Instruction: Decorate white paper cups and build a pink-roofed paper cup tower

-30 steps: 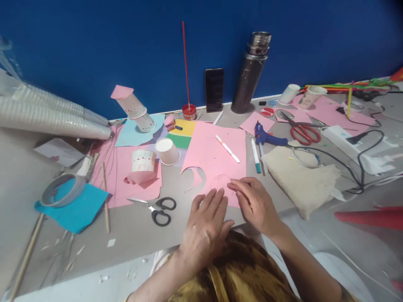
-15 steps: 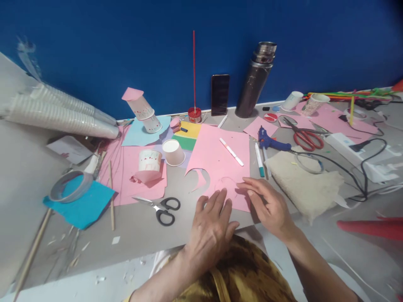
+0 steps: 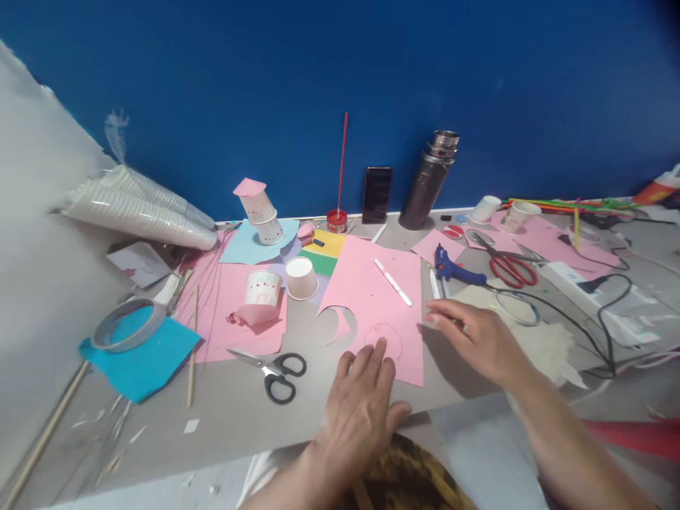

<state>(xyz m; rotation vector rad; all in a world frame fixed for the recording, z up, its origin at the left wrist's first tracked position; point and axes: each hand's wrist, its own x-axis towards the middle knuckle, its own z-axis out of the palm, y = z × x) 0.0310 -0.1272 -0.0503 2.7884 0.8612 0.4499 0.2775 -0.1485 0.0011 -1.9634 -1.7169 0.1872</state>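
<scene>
My left hand (image 3: pixel 363 397) lies flat with its fingers stretched out, fingertips on the lower part of a pink paper sheet (image 3: pixel 366 276). A circle (image 3: pixel 390 331) is drawn in thin line on the sheet, just beyond those fingertips. My right hand (image 3: pixel 475 340) hovers off the sheet's right edge, fingers extended and loosely bent, with nothing visible in it. Right beyond its fingers is a white marker (image 3: pixel 433 283), partly hidden by the hand. A white pen with an orange band (image 3: pixel 393 282) rests on the sheet. Black-handled scissors (image 3: pixel 277 372) lie open to the left.
Paper cups (image 3: pixel 302 278) and a cup tower with pink roof (image 3: pixel 260 212) stand left. Behind are a phone (image 3: pixel 377 195) and a dark flask (image 3: pixel 428 184). A blue glue gun (image 3: pixel 457 269), red-handled scissors (image 3: pixel 511 265) and a power strip (image 3: pixel 598 301) with cables lie right.
My right hand has moved right, from the drawn circle to beyond the sheet's edge. My left hand stays on the paper. The view has tilted up, so the table appears lower.
</scene>
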